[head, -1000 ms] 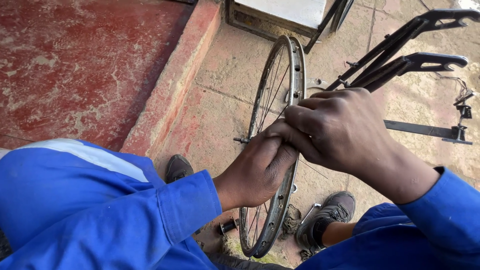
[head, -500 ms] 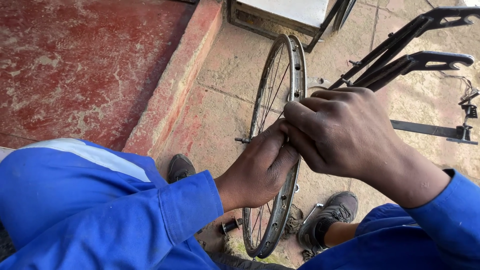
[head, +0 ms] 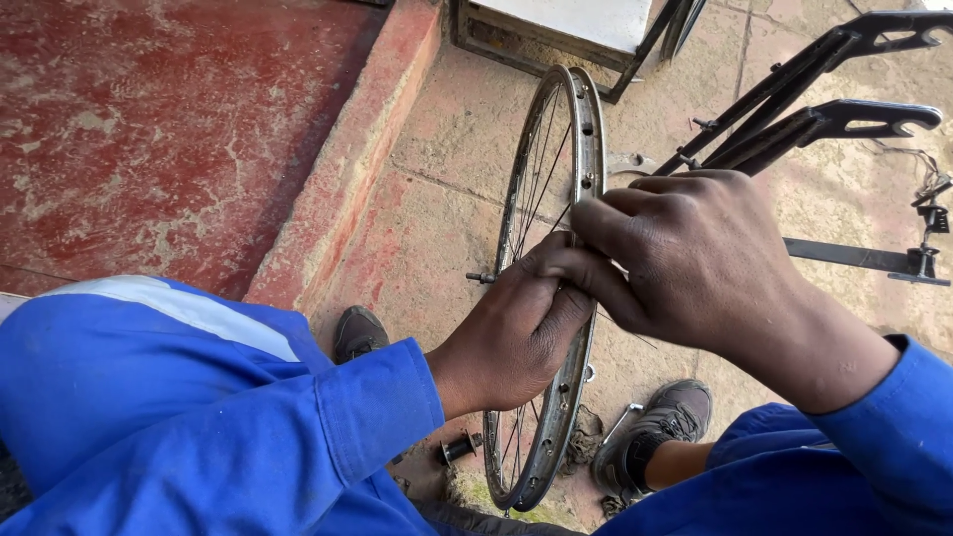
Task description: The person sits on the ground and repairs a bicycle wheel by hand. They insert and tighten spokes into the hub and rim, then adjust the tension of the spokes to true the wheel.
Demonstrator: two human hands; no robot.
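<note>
I sat low with a bare bicycle wheel [head: 566, 179] standing upright on its edge between my feet, its metal rim running from the ground by my shoes up toward the top of the view. My left hand [head: 511, 333] was closed around the rim about halfway up, fingers curled over the metal and in among the thin spokes [head: 536, 169]. My right hand [head: 695, 258] came in from the other side and lay against the same stretch of rim, its fingers bent and pressed against those of my left; I could not tell whether it pinched a spoke or only rested on the rim, because the fingertips were hidden. The axle end [head: 480, 278] stuck out of the hub just beside my left knuckles. Both sleeves [head: 377, 407] were blue. My left shoe [head: 359, 333] and right shoe [head: 667, 417] sat on the paved ground on either side of the wheel's lower part, and a small dark cylindrical part [head: 459, 449] lay on the ground near the bottom of the rim. A black bicycle frame [head: 814, 114] lay on the paving behind my right hand, and a raised red step [head: 149, 129] ran along my left.
</note>
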